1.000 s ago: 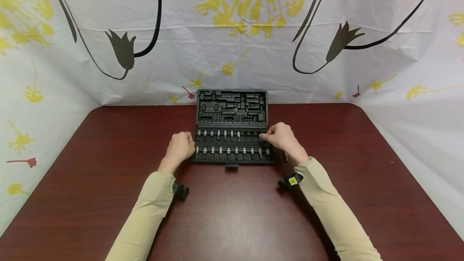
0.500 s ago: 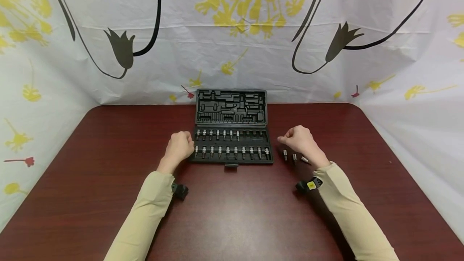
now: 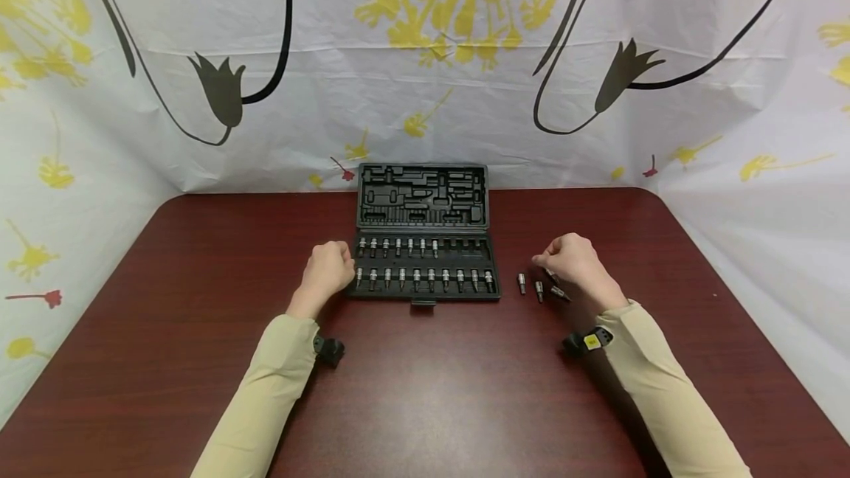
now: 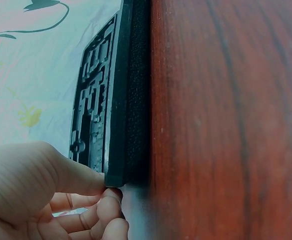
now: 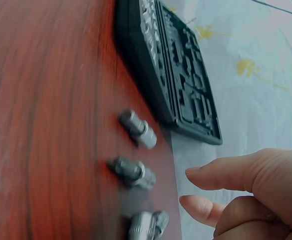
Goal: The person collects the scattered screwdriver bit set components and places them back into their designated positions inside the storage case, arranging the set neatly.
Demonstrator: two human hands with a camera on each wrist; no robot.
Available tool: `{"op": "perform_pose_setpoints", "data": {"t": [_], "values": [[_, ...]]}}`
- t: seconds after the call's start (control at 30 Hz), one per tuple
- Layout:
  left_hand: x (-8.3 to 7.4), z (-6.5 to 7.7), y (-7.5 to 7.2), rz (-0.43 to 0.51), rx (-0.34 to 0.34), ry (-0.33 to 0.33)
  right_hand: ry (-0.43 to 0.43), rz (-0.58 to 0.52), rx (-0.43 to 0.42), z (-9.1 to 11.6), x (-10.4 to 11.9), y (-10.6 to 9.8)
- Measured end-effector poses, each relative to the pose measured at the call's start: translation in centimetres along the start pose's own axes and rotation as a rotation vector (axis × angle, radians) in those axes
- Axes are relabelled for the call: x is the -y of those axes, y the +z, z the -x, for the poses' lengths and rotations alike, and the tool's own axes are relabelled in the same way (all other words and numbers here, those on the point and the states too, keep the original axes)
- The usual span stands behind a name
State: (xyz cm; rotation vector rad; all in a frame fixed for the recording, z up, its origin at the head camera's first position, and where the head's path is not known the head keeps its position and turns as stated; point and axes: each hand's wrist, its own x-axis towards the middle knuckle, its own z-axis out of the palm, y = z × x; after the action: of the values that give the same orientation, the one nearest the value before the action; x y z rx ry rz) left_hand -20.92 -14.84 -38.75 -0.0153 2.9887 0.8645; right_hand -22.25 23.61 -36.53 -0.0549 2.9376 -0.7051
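A black socket case [image 3: 458, 262] lies open at the back of the table, two rows of bit sockets in its base. Several slots at the right of the back row hold none. At its left edge, my left hand [image 3: 327, 271] grips the case between thumb and curled fingers [image 4: 111, 205]. My right hand [image 3: 572, 260] hovers right of the case, over loose bit sockets on the table. One bit socket [image 3: 550, 275] lies right beneath its fingertips. In the right wrist view, thumb and forefinger [image 5: 220, 172] stand apart with nothing between them.
Other loose bit sockets, among them one upright-pointing in view [image 3: 521, 284] and a slanted one [image 3: 560, 293], lie between the case and my right hand. The case lid [image 3: 423, 229] leans back near the patterned white cloth [image 3: 299, 161]. The table [image 3: 425, 389] is dark red wood.
My right hand has moved right, from the back row of the case to the table beside it. One more bit socket now lies there, released. My left hand stays at the case.
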Motion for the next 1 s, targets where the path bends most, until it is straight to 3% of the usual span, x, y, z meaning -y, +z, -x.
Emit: {"op": "perform_pose_setpoints", "data": {"t": [0.3,0.57,1.0], "values": [[0.0,0.1,0.0,-0.005,0.002,-0.001,0.034,0.045,0.020,0.0,-1.3,-0.1],[0.3,0.2,0.0,-0.005,-0.024,0.042,0.031,0.054,0.076,-0.1,-1.8,0.0],[0.1,0.1,0.0,-0.006,-0.009,0.014,0.033,0.014,0.106,-0.9,-2.3,0.5]]}}
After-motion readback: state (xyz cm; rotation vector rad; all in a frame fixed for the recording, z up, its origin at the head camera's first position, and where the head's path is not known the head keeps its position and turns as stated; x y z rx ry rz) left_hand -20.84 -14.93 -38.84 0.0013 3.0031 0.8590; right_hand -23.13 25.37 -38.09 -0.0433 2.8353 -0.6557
